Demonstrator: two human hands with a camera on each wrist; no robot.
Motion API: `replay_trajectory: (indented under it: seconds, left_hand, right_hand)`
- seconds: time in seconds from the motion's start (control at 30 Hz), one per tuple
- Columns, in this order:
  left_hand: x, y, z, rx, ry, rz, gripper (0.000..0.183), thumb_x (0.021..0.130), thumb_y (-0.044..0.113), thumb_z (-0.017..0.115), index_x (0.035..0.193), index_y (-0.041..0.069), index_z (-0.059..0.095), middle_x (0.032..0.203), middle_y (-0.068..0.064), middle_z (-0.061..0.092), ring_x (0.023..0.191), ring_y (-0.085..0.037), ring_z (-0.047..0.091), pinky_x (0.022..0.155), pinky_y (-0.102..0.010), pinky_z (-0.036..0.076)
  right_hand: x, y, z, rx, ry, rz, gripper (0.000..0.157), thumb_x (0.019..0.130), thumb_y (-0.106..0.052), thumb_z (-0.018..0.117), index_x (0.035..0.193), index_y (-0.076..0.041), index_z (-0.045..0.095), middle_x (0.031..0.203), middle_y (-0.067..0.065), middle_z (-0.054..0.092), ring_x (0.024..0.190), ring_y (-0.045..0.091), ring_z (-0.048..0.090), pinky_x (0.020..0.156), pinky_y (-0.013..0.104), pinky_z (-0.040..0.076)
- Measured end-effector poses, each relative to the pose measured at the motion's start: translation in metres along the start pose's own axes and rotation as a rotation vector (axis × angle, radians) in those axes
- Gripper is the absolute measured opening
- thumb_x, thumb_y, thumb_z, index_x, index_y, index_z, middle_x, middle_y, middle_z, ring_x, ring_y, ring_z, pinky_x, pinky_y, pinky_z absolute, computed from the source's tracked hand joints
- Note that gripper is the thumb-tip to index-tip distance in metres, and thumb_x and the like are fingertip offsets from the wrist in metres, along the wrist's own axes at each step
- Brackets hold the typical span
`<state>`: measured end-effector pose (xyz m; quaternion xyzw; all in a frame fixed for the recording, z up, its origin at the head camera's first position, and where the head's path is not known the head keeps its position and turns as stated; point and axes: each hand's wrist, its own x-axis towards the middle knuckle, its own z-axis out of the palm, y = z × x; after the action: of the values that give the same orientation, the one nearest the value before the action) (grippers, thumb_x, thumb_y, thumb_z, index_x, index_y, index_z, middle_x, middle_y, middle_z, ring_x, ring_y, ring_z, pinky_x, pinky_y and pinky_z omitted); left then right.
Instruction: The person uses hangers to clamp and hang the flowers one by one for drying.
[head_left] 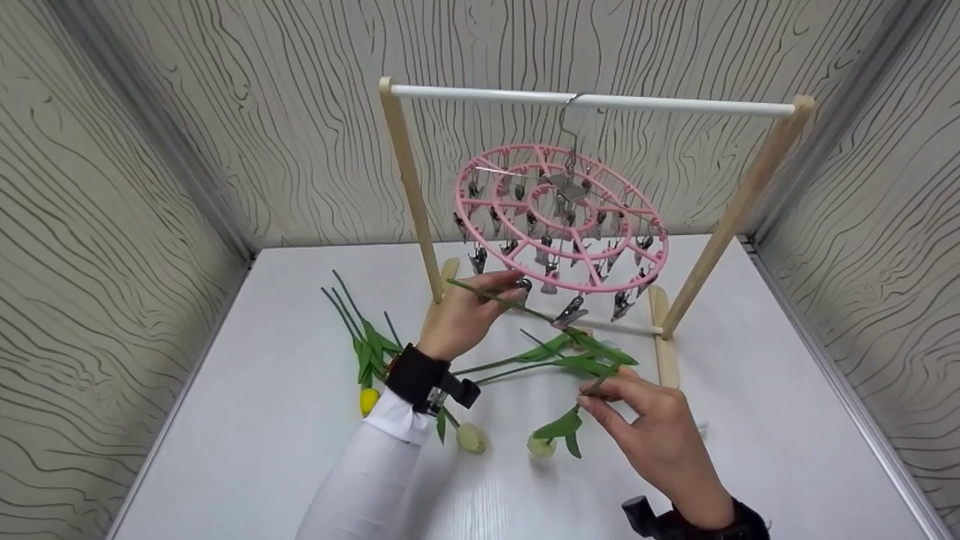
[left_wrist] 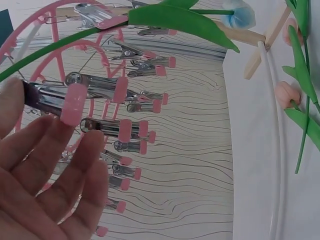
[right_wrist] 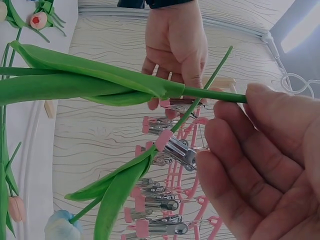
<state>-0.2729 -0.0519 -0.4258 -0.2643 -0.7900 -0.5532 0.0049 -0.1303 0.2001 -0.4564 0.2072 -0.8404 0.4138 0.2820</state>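
Note:
My left hand [head_left: 469,315] pinches a metal clip [left_wrist: 55,100] with pink tips, at the near left rim of a round pink hanger [head_left: 592,288]. Between thumb and fingertips, my right hand [head_left: 649,420] holds the green stem [right_wrist: 215,95] of an artificial white tulip [head_left: 541,445], its bud hanging downward in the head view. Another clip [right_wrist: 177,150] grips the stem of a blue tulip [right_wrist: 63,227]. That tulip's long stem [left_wrist: 55,46] passes above my left fingers in the left wrist view. No stem shows in the clip my left hand pinches.
The hanger hooks over a white bar [head_left: 675,103] between wooden posts [head_left: 415,199]. Several clips dangle from its rings. On the white table [head_left: 247,420] lie a yellow tulip [head_left: 369,401], a white tulip [head_left: 471,438] and peach tulips [left_wrist: 288,95]. Patterned walls stand around the table.

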Motion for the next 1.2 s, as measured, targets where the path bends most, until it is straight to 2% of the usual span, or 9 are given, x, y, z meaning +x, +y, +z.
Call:
replay_trajectory:
  seconds: [0.03, 0.2, 0.3, 0.37, 0.57, 0.7, 0.8, 1.0, 1.2]
  left_hand:
    - [0.000, 0.002, 0.001, -0.007, 0.000, 0.003, 0.040, 0.119, 0.009, 0.069, 0.154, -0.009, 0.070, 0.150, -0.030, 0.078, 0.137, -0.043, 0.080, 0.120, -0.049, 0.066]
    - [0.001, 0.011, 0.003, -0.004, -0.014, 0.022, 0.034, 0.117, 0.011, 0.072, 0.145, -0.007, 0.078, 0.137, -0.027, 0.084, 0.112, -0.040, 0.087, 0.099, -0.033, 0.072]
    - [0.001, 0.016, 0.004, 0.024, -0.036, 0.041, 0.030, 0.116, 0.014, 0.075, 0.139, -0.005, 0.081, 0.128, -0.026, 0.086, 0.096, -0.035, 0.086, 0.084, -0.023, 0.067]
    - [0.001, 0.018, 0.004, 0.031, -0.052, 0.050, 0.029, 0.116, 0.014, 0.076, 0.136, -0.005, 0.082, 0.126, -0.026, 0.087, 0.094, -0.031, 0.084, 0.082, -0.019, 0.063]
    - [0.002, 0.022, 0.005, -0.003, -0.114, 0.061, 0.028, 0.113, 0.010, 0.078, 0.134, -0.010, 0.080, 0.126, -0.029, 0.084, 0.109, -0.034, 0.084, 0.094, -0.020, 0.065]
    - [0.000, 0.023, 0.008, -0.046, -0.146, 0.029, 0.030, 0.114, 0.008, 0.077, 0.137, -0.012, 0.078, 0.128, -0.031, 0.084, 0.117, -0.042, 0.085, 0.097, -0.022, 0.066]
    - [-0.002, 0.021, 0.009, -0.047, -0.155, 0.006, 0.035, 0.115, 0.008, 0.075, 0.144, -0.012, 0.075, 0.131, -0.031, 0.085, 0.120, -0.043, 0.085, 0.097, -0.021, 0.065]
    - [-0.003, 0.018, 0.017, -0.024, -0.174, -0.001, 0.032, 0.118, 0.008, 0.070, 0.144, -0.010, 0.077, 0.139, -0.028, 0.083, 0.128, -0.040, 0.083, 0.105, -0.027, 0.067]
    - [-0.004, 0.018, 0.027, -0.097, -0.154, -0.037, 0.029, 0.116, 0.000, 0.068, 0.141, -0.014, 0.075, 0.137, -0.032, 0.082, 0.130, -0.044, 0.082, 0.110, -0.034, 0.069]
  right_hand:
    - [0.000, 0.000, 0.000, -0.004, -0.002, 0.010, 0.032, 0.084, 0.013, 0.096, 0.100, -0.014, 0.089, 0.091, -0.004, 0.089, 0.097, -0.001, 0.082, 0.115, 0.004, 0.047]
    - [-0.001, 0.000, 0.001, -0.022, -0.007, 0.048, 0.030, 0.085, 0.011, 0.096, 0.100, -0.015, 0.089, 0.092, -0.006, 0.089, 0.097, -0.001, 0.083, 0.122, 0.011, 0.040]
    - [-0.001, 0.001, 0.001, -0.008, 0.005, 0.039, 0.030, 0.085, 0.012, 0.096, 0.099, -0.013, 0.089, 0.090, -0.005, 0.089, 0.095, -0.002, 0.082, 0.122, 0.005, 0.036]
    - [-0.001, 0.001, 0.001, -0.001, 0.015, 0.027, 0.030, 0.084, 0.013, 0.096, 0.098, -0.013, 0.089, 0.088, -0.005, 0.088, 0.093, -0.003, 0.081, 0.121, 0.003, 0.035]
    - [0.000, 0.003, 0.001, 0.042, 0.042, 0.001, 0.031, 0.083, 0.018, 0.093, 0.098, -0.009, 0.088, 0.087, -0.002, 0.088, 0.091, -0.005, 0.080, 0.120, 0.002, 0.039]
    - [0.001, 0.004, 0.002, 0.088, 0.061, -0.010, 0.032, 0.083, 0.020, 0.092, 0.100, -0.007, 0.088, 0.088, 0.004, 0.088, 0.089, -0.006, 0.078, 0.099, 0.000, 0.052]
    - [0.001, 0.005, 0.003, 0.112, 0.069, -0.009, 0.033, 0.083, 0.021, 0.091, 0.101, -0.007, 0.088, 0.089, 0.006, 0.087, 0.089, -0.006, 0.078, 0.084, 0.004, 0.057]
    - [0.002, 0.006, 0.004, 0.089, 0.076, -0.003, 0.032, 0.084, 0.020, 0.091, 0.101, -0.007, 0.088, 0.090, 0.006, 0.086, 0.089, -0.006, 0.078, 0.083, 0.005, 0.057]
    - [0.004, 0.006, 0.002, 0.030, 0.082, 0.080, 0.020, 0.091, 0.011, 0.092, 0.102, -0.005, 0.088, 0.093, 0.010, 0.088, 0.088, -0.006, 0.077, 0.084, 0.002, 0.056]
